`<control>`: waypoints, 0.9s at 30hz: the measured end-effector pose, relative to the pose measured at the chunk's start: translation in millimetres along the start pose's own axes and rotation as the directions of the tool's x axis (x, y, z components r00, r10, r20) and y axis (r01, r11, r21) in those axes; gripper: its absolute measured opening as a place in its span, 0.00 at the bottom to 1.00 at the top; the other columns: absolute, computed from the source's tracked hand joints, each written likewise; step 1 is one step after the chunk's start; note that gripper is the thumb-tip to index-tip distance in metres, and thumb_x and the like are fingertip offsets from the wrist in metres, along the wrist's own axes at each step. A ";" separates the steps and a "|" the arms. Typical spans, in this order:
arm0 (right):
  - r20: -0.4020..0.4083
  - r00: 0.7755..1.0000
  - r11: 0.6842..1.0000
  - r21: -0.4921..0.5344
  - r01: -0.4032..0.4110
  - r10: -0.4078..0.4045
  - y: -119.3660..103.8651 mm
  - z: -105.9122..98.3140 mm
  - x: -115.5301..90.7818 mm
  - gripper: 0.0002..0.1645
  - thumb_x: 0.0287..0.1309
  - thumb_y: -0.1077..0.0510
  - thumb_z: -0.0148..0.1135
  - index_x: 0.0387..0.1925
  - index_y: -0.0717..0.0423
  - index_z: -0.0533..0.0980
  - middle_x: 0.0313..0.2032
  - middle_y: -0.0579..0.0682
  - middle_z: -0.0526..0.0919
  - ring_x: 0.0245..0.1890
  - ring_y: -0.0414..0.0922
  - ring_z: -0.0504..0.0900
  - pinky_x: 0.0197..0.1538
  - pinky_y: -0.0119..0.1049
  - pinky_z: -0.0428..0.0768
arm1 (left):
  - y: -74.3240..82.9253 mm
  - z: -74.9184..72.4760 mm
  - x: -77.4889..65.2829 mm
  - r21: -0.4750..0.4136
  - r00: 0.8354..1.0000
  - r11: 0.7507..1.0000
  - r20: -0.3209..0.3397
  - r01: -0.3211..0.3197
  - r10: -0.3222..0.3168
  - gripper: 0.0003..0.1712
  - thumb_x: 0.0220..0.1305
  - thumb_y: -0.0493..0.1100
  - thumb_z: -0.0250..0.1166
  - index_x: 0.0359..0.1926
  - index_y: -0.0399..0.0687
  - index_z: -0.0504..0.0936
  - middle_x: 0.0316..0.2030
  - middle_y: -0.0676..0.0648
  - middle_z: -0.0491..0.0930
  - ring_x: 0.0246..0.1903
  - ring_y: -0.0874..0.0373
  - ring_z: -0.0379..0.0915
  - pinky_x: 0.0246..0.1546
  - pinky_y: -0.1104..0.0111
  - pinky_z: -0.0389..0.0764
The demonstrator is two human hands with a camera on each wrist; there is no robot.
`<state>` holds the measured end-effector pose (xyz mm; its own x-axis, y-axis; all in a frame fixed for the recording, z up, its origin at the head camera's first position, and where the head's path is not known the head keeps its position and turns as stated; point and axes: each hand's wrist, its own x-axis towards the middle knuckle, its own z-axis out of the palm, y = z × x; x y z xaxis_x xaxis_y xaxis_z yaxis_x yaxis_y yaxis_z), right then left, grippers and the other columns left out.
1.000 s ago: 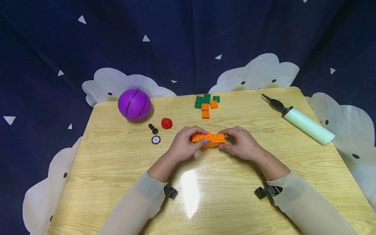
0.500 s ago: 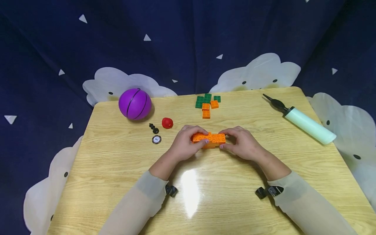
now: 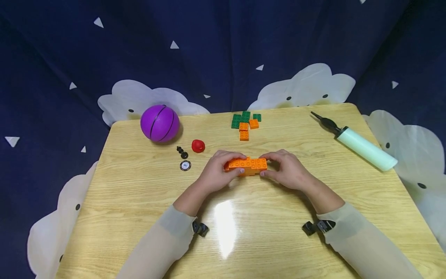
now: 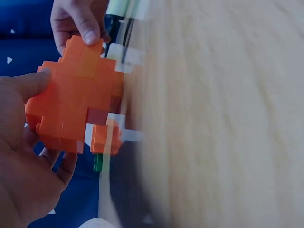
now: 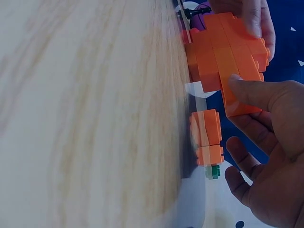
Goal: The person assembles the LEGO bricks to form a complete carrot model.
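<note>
Near the middle of the wooden table (image 3: 265,232), in front of the person, an orange block assembly (image 3: 248,163) lies between the two hands. Its long axis runs from left to right, roughly parallel to the table's far edge, one end toward each hand. Its studs point up; a smooth, stepped face is turned toward the person, and the lower layers are narrower than the upper ones. Whether its underside touches the table, I cannot tell.

The left hand (image 3: 218,170) grasps the left end, thumb on the near face and fingers on the far side. The right hand (image 3: 286,171) pinches the right end between thumb and forefinger; in the right wrist view, its other fingers curve loosely below.

Beyond the assembly, loose orange bricks (image 3: 244,135) lie studs up, just in front of green bricks (image 3: 236,121). To the left are a purple ball (image 3: 160,123), a small red object (image 3: 198,146), a black game piece (image 3: 184,155) and a round chip (image 3: 185,165). At the far right, a pale green pump (image 3: 366,148) lies slantwise, its black nozzle pointing away and leftward.
</note>
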<state>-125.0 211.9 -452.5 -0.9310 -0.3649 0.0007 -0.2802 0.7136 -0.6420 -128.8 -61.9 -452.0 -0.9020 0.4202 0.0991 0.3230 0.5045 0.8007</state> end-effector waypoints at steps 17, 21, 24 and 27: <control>-0.008 1.000 1.000 0.004 0.019 -0.019 -0.6 2.1 2.0 0.29 0.55 0.51 0.80 0.59 0.48 0.83 0.54 0.50 0.85 0.55 0.51 0.79 0.59 0.53 0.77 | -26.9 -16.0 -21.9 0.056 0.992 0.991 -0.002 0.122 -0.122 0.31 0.63 0.49 0.76 0.66 0.53 0.80 0.64 0.48 0.79 0.66 0.49 0.72 0.69 0.53 0.70; 0.003 1.000 0.999 0.017 0.029 -0.029 -2.1 3.5 3.6 0.29 0.55 0.50 0.80 0.59 0.48 0.82 0.55 0.50 0.84 0.55 0.51 0.79 0.59 0.54 0.77 | -27.3 -20.0 -23.7 0.055 0.991 0.990 -0.001 0.132 -0.132 0.30 0.63 0.49 0.76 0.65 0.52 0.81 0.63 0.48 0.80 0.66 0.49 0.73 0.69 0.53 0.71; 0.013 0.999 0.999 0.016 0.033 -0.033 -2.4 3.6 4.1 0.30 0.56 0.50 0.80 0.60 0.47 0.82 0.55 0.50 0.84 0.56 0.51 0.79 0.59 0.54 0.77 | -27.1 -22.1 -25.1 0.051 0.991 0.989 0.000 0.137 -0.137 0.29 0.63 0.47 0.76 0.64 0.52 0.81 0.62 0.48 0.81 0.64 0.49 0.74 0.68 0.53 0.72; 0.017 0.999 0.999 0.008 0.043 -0.044 -1.3 2.3 5.2 0.30 0.55 0.50 0.80 0.60 0.48 0.82 0.55 0.50 0.85 0.54 0.51 0.79 0.59 0.54 0.77 | -26.3 -23.6 -25.7 0.045 0.991 0.990 0.000 0.134 -0.134 0.28 0.63 0.46 0.76 0.64 0.52 0.82 0.60 0.48 0.82 0.63 0.50 0.75 0.67 0.53 0.73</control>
<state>-128.9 207.7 -453.4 -0.9138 -0.4058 0.0157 -0.3185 0.6922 -0.6476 -120.9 -103.8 -461.6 -0.9372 0.3487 -0.0092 0.2118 0.5898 0.7792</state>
